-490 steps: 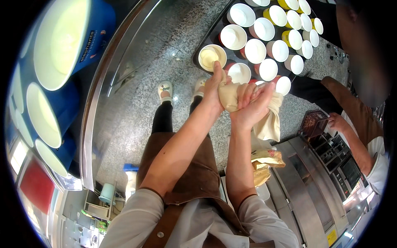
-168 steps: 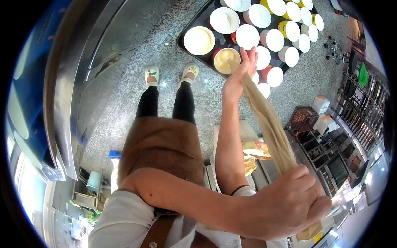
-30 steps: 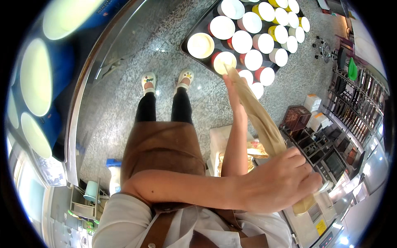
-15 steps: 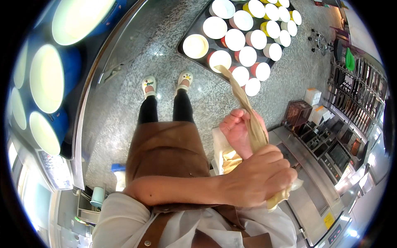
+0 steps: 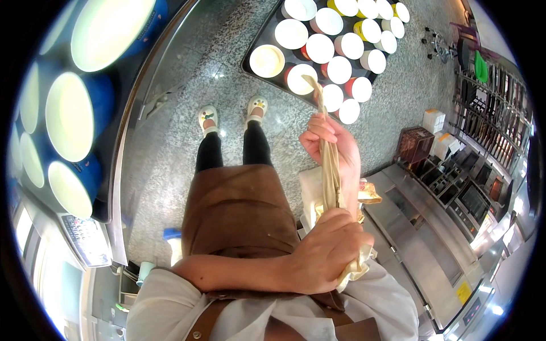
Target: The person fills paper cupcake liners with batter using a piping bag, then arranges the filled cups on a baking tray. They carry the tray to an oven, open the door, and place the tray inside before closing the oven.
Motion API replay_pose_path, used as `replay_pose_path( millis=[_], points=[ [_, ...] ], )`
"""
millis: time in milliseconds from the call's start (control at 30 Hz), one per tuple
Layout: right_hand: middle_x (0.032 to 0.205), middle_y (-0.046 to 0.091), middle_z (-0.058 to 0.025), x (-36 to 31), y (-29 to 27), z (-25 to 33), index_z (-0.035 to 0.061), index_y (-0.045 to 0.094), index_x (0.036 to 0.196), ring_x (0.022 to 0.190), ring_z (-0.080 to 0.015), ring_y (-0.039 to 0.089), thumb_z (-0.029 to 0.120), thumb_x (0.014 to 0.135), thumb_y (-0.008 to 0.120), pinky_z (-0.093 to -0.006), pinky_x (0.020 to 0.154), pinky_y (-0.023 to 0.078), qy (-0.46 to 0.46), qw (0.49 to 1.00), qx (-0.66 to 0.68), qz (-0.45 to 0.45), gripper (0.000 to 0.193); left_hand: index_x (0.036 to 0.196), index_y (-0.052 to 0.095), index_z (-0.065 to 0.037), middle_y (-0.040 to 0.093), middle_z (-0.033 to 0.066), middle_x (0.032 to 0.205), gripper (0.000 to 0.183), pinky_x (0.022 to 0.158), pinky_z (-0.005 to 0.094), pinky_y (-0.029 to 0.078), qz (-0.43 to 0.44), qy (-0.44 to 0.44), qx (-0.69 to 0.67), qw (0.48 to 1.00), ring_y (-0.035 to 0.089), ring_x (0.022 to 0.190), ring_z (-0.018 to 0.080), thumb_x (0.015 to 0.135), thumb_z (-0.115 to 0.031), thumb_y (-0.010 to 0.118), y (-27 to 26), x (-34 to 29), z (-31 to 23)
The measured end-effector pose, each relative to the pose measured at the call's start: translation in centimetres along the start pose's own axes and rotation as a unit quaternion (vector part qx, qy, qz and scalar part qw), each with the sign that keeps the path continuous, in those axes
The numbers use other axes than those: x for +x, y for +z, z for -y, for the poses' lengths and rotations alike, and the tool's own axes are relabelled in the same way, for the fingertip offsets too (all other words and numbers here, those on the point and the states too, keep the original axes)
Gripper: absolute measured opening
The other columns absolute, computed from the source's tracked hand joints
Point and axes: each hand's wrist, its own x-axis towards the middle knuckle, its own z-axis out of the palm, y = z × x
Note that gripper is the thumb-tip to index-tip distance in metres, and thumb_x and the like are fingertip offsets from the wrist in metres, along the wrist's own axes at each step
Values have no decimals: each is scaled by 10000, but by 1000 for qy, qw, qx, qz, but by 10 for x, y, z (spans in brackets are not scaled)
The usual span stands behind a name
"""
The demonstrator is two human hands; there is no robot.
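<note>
A long, twisted beige piping bag (image 5: 330,176) runs between my two hands, narrowing at its far end above the paper cups. My left hand (image 5: 333,247) is closed round its near part, with the pale, crumpled end spreading out below the fist. My left forearm crosses my front from the left. Farther up, my right hand (image 5: 335,139) has its fingers wrapped round the middle of the bag. Beyond it, a dark tray (image 5: 263,51) bears many paper cups with white or pale tops; a cream-coloured cup (image 5: 267,61) sits at its near-left corner.
At the left, large blue cups (image 5: 71,116) with pale tops stand on another dark tray beside a metal edge (image 5: 122,142). A steel counter (image 5: 421,227) is on the right, with a rack (image 5: 495,108) behind. A white container (image 5: 310,190) stands near my right arm.
Both hands have shifted left with the piping bag, which now hangs straighter. My right hand has moved up along it, and its fingers now wrap round it.
</note>
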Motion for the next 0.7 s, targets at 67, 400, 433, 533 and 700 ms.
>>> replay_pose_path(
  millis=[67,400,433,533,700],
  points=[
    [628,371,7,10,-5,3,26,456,896,498,-106,379,154,1067,331,-282,647,361,0,1000,-1,-16,247,1061,549,-4,549,117,904,336,857,448,420,5,-17,2,1000,522,837,330,760,-65,687,-6,-1,-5],
    [604,360,17,59,-28,40,51,436,857,483,-103,361,250,1088,308,-272,591,345,-22,998,-35,-52,331,1086,528,-12,586,123,952,378,820,432,416,-4,-25,-17,1000,524,809,321,753,-39,705,-22,-6,-10],
    [602,357,19,64,-30,46,52,434,863,479,-100,358,253,1089,304,-268,585,343,-25,997,-38,-54,329,1084,527,-11,587,122,953,381,813,429,415,-7,-23,-17,1000,523,805,321,749,-36,707,-23,-5,-11],
    [597,352,21,75,-31,55,55,430,897,467,-90,348,261,1092,291,-260,571,341,-40,995,-58,-66,315,1085,526,-13,591,122,960,386,797,424,414,-16,-23,-15,999,523,801,319,744,-24,708,-25,-6,-10],
    [597,346,27,88,-34,65,70,424,947,455,-86,345,259,1093,283,-255,557,346,-68,990,-107,-56,277,1088,522,-18,587,126,971,391,781,423,415,-22,-26,-1,999,525,806,321,745,-17,708,-25,-9,-5]
  ],
)
